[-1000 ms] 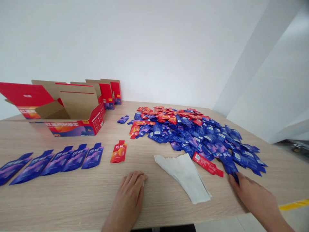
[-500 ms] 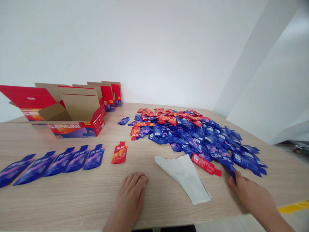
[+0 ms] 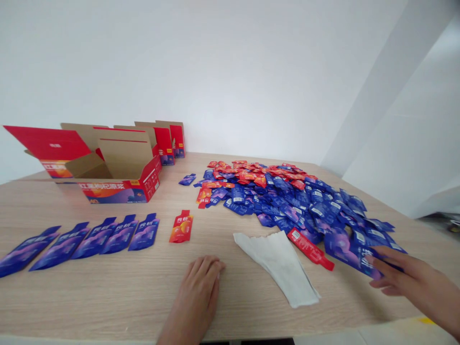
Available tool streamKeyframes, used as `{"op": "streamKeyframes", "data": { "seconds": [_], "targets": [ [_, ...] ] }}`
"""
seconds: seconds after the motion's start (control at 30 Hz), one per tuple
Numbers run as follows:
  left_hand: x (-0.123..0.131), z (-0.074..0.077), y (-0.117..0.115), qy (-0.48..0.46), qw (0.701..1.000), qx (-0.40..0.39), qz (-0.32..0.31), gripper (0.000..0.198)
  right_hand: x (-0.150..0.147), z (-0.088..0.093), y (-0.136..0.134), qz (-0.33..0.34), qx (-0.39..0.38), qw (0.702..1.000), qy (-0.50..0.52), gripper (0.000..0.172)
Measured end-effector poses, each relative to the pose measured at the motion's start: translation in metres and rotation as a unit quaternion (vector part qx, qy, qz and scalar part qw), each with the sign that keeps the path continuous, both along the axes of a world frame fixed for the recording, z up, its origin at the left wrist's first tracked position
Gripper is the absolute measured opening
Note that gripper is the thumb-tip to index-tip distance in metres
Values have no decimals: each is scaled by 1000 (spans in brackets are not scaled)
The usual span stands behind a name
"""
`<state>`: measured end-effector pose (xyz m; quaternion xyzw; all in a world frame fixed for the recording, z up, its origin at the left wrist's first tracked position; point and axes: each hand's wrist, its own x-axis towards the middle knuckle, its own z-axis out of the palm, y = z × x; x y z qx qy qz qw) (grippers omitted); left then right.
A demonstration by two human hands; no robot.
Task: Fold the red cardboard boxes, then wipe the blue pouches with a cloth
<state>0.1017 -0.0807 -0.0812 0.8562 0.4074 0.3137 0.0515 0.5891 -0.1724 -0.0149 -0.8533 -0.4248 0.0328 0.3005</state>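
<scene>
Right hand pinches a blue spouted pouch up off the pouch pile; left hand lies open, empty, on the wooden table.

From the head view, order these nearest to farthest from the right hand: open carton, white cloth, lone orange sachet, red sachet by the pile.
1. Red sachet, left of the right hand, at the pile's front edge.
2. White cloth, farther left, near the table's front.
3. Orange sachet, mid-table, left of the cloth.
4. Open carton, far left, toward the table's back.
</scene>
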Motion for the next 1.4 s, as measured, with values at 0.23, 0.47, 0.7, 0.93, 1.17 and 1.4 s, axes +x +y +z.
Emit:
{"op": "streamKeyframes", "data": {
  "seconds": [0.23, 0.47, 0.7, 0.93, 1.17, 1.4],
  "targets": [
    [3, 5, -2, -59, 994, -93, -1, 30, -126, 35, 15, 9, 138, 910, 390, 71],
    [27, 28, -24, -307, 872, -379, -45, 49, -274, -18, 23, 173, 81, 776, 601, 60],
    [30, 17, -4, -373, 842, -385, 66, 47, -296, -38, 16, 272, 0, 820, 503, 50],
    [13, 22, 17, -86, 958, -263, 69, 30, -227, -55, 29, 190, 119, 975, 10, 42],
    [17, 11, -5, 4, 990, -75, 116, 39, -210, -88, 29, 259, 69, 949, -167, 57],
    [13, -35, -30, 118, 985, 129, 14, 61, -205, -85, 30, 229, 93, 960, -131, 48]
  ]
}}
